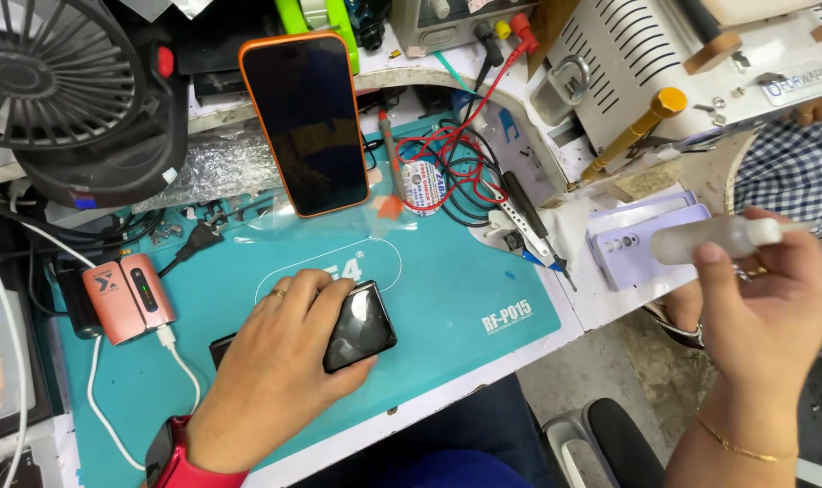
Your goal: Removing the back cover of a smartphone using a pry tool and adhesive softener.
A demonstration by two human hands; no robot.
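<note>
1. Your left hand (280,361) lies near you on the teal mat (447,298), fingers curled over a dark phone (361,325) and pressing it flat; a red watch (171,461) sits on that wrist.
2. Your right hand (768,298) hovers off the bench's right edge, thumb and fingers pinching a small frosted bottle (713,239); a gold bracelet (745,447) circles the wrist.
3. Left of the dark phone sits a pink charger (129,296); just beyond the bottle lie lilac phone covers (623,239).
4. Farther back an orange-cased phone (304,122) leans upright; a black fan (63,81) stands far left.
</note>
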